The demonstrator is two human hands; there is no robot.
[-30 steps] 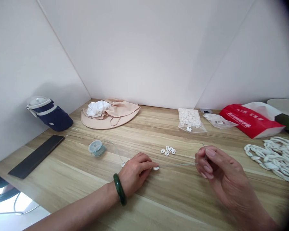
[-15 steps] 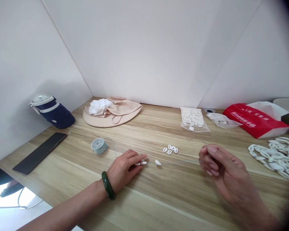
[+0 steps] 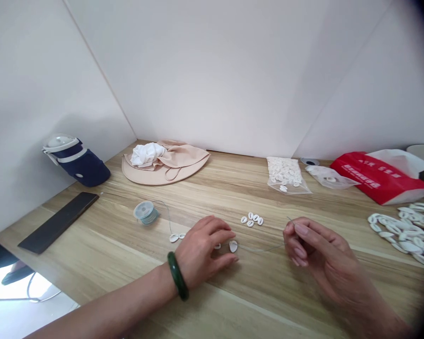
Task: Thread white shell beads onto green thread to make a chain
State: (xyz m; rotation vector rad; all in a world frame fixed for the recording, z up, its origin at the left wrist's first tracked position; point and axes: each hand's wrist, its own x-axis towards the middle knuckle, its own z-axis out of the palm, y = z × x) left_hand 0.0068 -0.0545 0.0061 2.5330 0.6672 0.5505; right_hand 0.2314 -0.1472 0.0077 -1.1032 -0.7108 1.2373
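Observation:
My left hand [image 3: 205,249] rests on the wooden table with its fingers spread, and its fingertips are beside a white cowrie shell [image 3: 233,246]. Another shell [image 3: 217,246] shows between the fingers, and a pair of shells [image 3: 176,238] lies left of the wrist. My right hand [image 3: 314,245] pinches a thin thread [image 3: 261,249], whose fine end sticks up past the fingertips. That thread runs left under my left hand. A thread spool [image 3: 145,213] sits further left. A small group of cowrie shells [image 3: 251,220] lies just above the thread.
A wooden table [image 3: 233,287] meets white walls. A bag of shells [image 3: 285,176], a red bag [image 3: 378,179], a pile of white shell strands [image 3: 403,235], a beige hat [image 3: 166,167], a navy bottle [image 3: 79,165] and a dark ruler-like strip [image 3: 58,221] surround my hands.
My left hand has moved right and forward over the shells, with its fingers spreading. Shells on the thread now lie further apart. My right hand has shifted slightly left.

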